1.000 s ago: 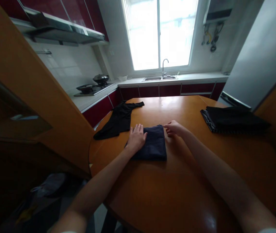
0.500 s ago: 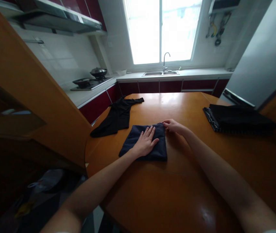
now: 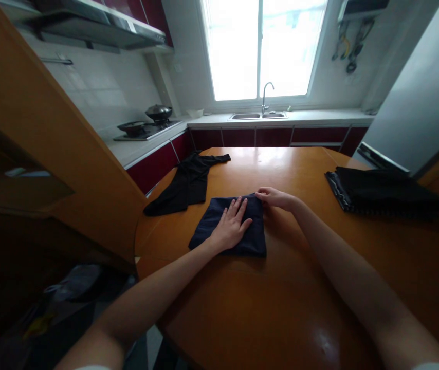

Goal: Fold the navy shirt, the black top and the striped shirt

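Note:
A dark navy folded garment (image 3: 208,224) lies flat on the wooden table in front of me; its exact kind does not show. My left hand (image 3: 232,226) rests on top of it, palm down with the fingers stretched out. At the garment's far right corner, my right hand (image 3: 272,197) pinches the cloth between thumb and fingers. Beyond my left hand, a black long-sleeved garment (image 3: 192,180) is spread loosely along the table's left edge.
The table (image 3: 281,308) has a glossy brown top. Dark folded cloth (image 3: 381,190) is piled at its right side. Behind stand a counter with a sink (image 3: 246,116), and a stove (image 3: 148,131) with two pans. A pale fridge (image 3: 408,92) rises at the right.
My left hand has slid rightward across the navy garment from its left part to its middle. My right hand stays at the far right corner. The view has shifted slightly.

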Demonstrator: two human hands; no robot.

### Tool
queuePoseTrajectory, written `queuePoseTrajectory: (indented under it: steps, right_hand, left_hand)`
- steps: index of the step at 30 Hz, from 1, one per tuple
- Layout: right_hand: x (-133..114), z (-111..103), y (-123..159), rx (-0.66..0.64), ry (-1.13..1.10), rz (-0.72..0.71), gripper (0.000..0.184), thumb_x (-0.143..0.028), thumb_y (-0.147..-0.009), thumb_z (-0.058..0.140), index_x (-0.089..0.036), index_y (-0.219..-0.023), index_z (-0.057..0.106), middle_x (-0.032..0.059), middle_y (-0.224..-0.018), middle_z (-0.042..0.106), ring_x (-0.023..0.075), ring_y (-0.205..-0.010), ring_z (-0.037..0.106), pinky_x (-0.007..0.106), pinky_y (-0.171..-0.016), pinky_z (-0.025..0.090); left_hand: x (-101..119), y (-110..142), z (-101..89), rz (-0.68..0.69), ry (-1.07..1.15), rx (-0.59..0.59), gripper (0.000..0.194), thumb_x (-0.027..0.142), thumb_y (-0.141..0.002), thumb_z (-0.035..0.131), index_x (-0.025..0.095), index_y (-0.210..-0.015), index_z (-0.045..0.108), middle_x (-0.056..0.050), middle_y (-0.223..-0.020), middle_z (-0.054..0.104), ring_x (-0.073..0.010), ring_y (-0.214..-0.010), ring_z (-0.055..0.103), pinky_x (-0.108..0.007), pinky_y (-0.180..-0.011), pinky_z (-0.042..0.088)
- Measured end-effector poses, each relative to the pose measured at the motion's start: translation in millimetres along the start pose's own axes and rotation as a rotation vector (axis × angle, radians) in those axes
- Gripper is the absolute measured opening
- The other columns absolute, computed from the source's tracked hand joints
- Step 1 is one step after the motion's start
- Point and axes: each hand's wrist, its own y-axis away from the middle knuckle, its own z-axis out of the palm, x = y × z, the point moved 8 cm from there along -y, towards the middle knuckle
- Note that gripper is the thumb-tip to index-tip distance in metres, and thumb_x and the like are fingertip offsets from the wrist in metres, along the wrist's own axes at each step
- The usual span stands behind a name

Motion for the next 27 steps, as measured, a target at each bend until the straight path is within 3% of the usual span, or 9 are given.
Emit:
queuePoseTrajectory:
  steps: [6, 9, 12, 16, 21, 27]
  right_hand:
    - [8.2, 10.3, 9.6, -0.122, -0.259, 0.164, 0.036, -0.043, -0.086, 0.073, -0.019, -0.106, 0.055, 0.004, -0.085, 0.068, 0.0168, -0.065, 0.068, 0.026, -0.056, 0.058]
    - [10.2, 13.1, 12.3, -0.162, -0.358, 0.179, 0.039, -0.042, -0.085, 0.075, -0.02, -0.108, 0.053, 0.0037, -0.085, 0.069, 0.017, -0.064, 0.069, 0.029, -0.057, 0.06]
    - [10.0, 14.8, 9.8, -0.177, -0.432, 0.159, 0.036, -0.038, -0.085, 0.077, -0.019, -0.106, 0.054, 0.0023, -0.084, 0.069, 0.0141, -0.061, 0.067, 0.026, -0.056, 0.059]
    - [8.8, 16.4, 5.2, -0.14, -0.424, 0.185, 0.038, -0.038, -0.082, 0.079, -0.018, -0.105, 0.057, 0.003, -0.082, 0.069, 0.0136, -0.06, 0.066, 0.022, -0.051, 0.058]
    - [-15.3, 20.0, 12.2, -0.042, -0.365, 0.192, 0.036, -0.04, -0.083, 0.078, -0.017, -0.102, 0.059, 0.005, -0.082, 0.069, 0.0139, -0.06, 0.067, 0.022, -0.051, 0.058]
    - [-55.5, 42.9, 29.2, 0.035, -0.471, 0.101, 0.022, -0.035, -0.095, 0.064, -0.016, -0.099, 0.054, 0.0057, -0.08, 0.066, 0.0159, -0.064, 0.069, 0.028, -0.06, 0.061]
  left_hand:
    - [1.6, 1.5, -3.4, 0.019, 0.027, 0.021, 0.067, 0.052, -0.104, 0.031, 0.031, -0.161, 0.005, -0.004, -0.169, 0.003, -0.0273, -0.155, 0.0, -0.056, -0.122, 0.011]
    - [4.8, 1.2, -8.6, 0.026, 0.046, 0.031, 0.065, 0.049, -0.104, 0.033, 0.03, -0.161, 0.009, -0.005, -0.169, 0.006, -0.0292, -0.155, 0.003, -0.057, -0.121, 0.013]
    - [14.1, 1.6, -25.3, 0.043, 0.059, 0.122, 0.062, 0.046, -0.104, 0.036, 0.028, -0.16, 0.019, -0.009, -0.163, 0.026, -0.0282, -0.15, 0.022, -0.049, -0.122, 0.021]
    - [28.8, 0.5, -46.1, -0.011, 0.045, 0.205, 0.06, 0.047, -0.101, 0.04, 0.022, -0.155, 0.034, -0.012, -0.138, 0.05, -0.0288, -0.13, 0.046, -0.041, -0.114, 0.036]
    - [39.4, -4.7, -49.4, -0.118, -0.04, 0.112, 0.078, 0.055, -0.093, 0.053, 0.011, -0.154, 0.032, -0.021, -0.138, 0.048, -0.0394, -0.13, 0.046, -0.047, -0.11, 0.038]
    - [26.9, 8.5, -59.0, -0.228, 0.12, 0.22, 0.094, 0.042, -0.085, 0.067, 0.009, -0.157, 0.017, -0.024, -0.144, 0.042, -0.0389, -0.137, 0.043, -0.047, -0.111, 0.037]
